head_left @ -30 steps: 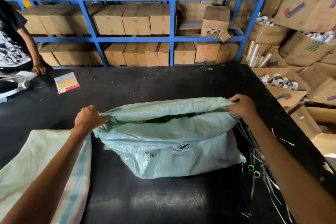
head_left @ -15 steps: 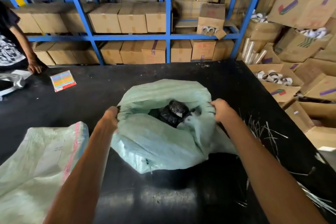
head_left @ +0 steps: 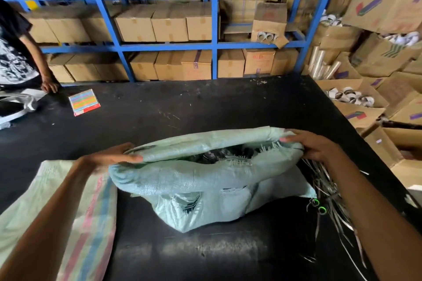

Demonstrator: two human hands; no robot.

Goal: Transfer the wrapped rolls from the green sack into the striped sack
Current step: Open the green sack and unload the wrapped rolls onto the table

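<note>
We have 1 view, worn on the head (wide-angle): it looks forward and down, close over the black table point(head_left: 205, 107), toward blue shelving point(head_left: 214, 45) at the far edge.

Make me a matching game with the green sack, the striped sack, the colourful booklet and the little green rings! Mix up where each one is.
Things:
1. green sack
2. striped sack
3. colourful booklet
4. little green rings

Places:
A. far left of the black table, near another person's hand
B. middle of the table, mouth held by the left hand and the right hand
C. lying flat under the left forearm
D. among the loose strips by the right forearm

Pairs: 1-B, 2-C, 3-A, 4-D
</note>
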